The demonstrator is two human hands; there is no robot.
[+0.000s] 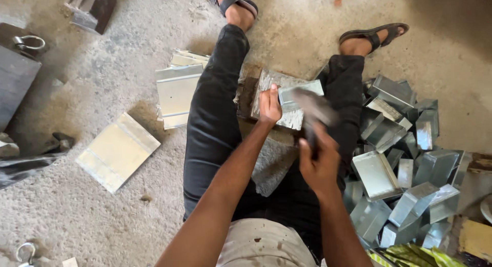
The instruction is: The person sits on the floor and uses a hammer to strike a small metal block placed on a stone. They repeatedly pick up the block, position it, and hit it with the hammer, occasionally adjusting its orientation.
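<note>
I sit on a concrete floor with my legs apart. Between them a folded sheet-metal piece (287,95) lies on a block (256,123). My left hand (269,105) grips the near left edge of that metal piece and holds it down. My right hand (318,162) is closed around the handle of a hammer (316,109), whose head is blurred just above the right end of the metal piece.
A stack of flat metal sheets (177,90) lies left of my left leg, and a single flat sheet (117,151) lies nearer. A heap of folded metal boxes (405,164) fills the floor at my right. Dark metal tools (18,72) sit at far left.
</note>
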